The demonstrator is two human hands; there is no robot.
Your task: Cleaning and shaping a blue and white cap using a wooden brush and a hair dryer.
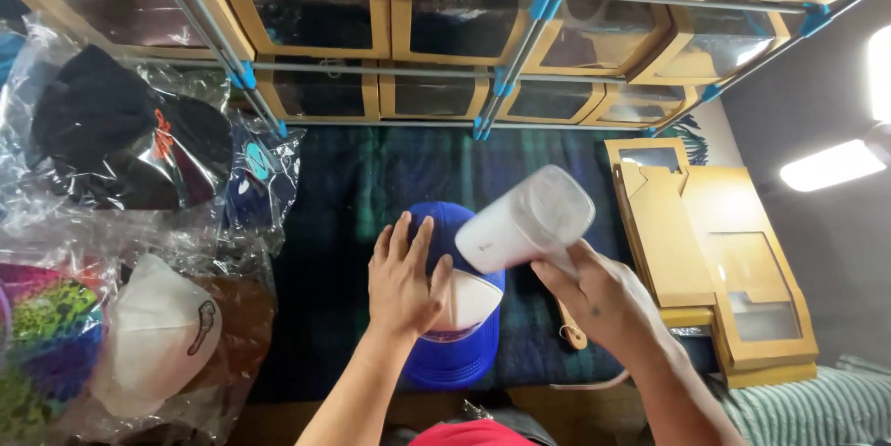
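Observation:
A blue cap (452, 353) with a white front panel lies on a dark green plaid blanket (362, 195). My left hand (401, 279) rests flat on the cap, fingers spread over its crown. My right hand (603, 297) grips the handle of a white handheld steamer (524, 219), whose body is held just above the cap's right side, tilted toward it.
Bagged caps lie at the left: a black cap (111, 130), a white cap (158, 335) and a multicoloured cap (46, 335). Flattened cardboard window boxes (715, 260) lie at the right. Shelves of cardboard boxes (455, 24) on a blue-jointed rack stand behind.

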